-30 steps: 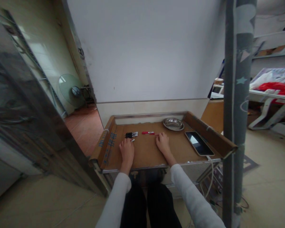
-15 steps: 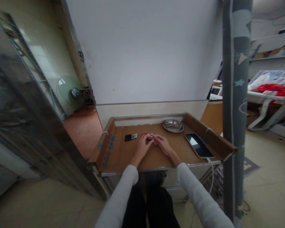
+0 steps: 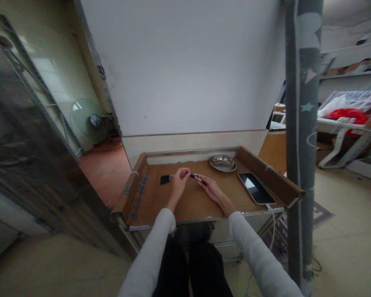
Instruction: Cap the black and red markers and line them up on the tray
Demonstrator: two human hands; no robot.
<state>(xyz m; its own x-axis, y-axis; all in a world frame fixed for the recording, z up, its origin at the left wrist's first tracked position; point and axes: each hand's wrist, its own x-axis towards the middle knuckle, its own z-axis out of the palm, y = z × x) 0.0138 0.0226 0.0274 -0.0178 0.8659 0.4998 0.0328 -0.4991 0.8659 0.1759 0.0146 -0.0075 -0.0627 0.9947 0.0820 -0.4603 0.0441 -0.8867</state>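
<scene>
A black pen (image 3: 193,176) with a silvery middle spans the gap between my two hands, tilted down to the right. My left hand (image 3: 179,181) pinches its left end with thumb and fingertips. At the other end, the fingers of my right hand (image 3: 212,189) are closed around the pen. Just left of my left hand, several black pens (image 3: 166,179) lie side by side on the cardboard-lined cart top (image 3: 191,206), their right ends partly covered by that hand.
A round metal dish (image 3: 223,163) stands at the back right of the cart. In front of it lies a phone (image 3: 256,188) with a white cable (image 3: 273,231) running off the front edge. Raised cardboard sides (image 3: 270,177) border the cart, and a wrapped post (image 3: 301,165) rises at the right.
My hands have moved apart, the left one to the left, and the black pen now shows between them. The red item behind my fingers is out of sight.
</scene>
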